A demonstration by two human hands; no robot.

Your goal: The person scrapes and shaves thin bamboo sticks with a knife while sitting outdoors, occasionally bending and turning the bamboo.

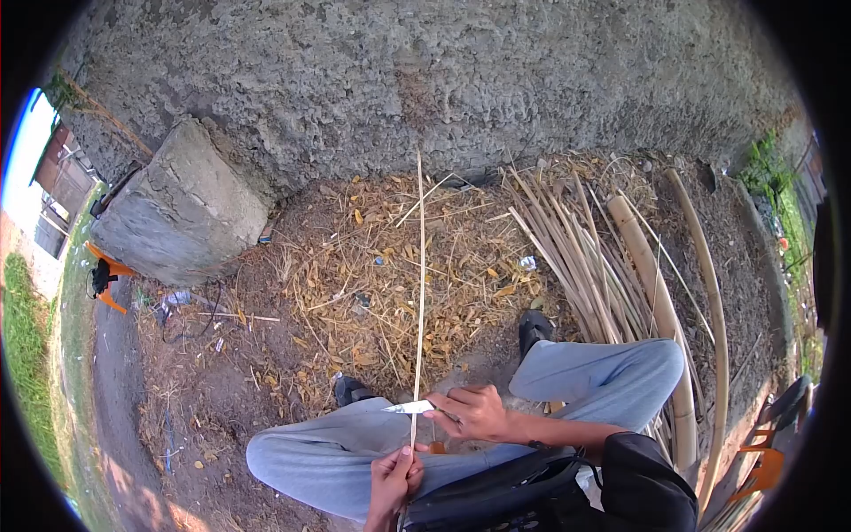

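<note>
One strip (421,266) points straight ahead from the left hand (388,483), fingers pinching it; just beyond, the right hand (474,413) seemingly clamps a knife (408,408) between fingers.

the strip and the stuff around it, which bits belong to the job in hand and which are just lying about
Job in hand:
knife, in right hand
long strip, in left hand
strip pile, probably

Lying about:
big block
dry leaves
white scrap
</note>
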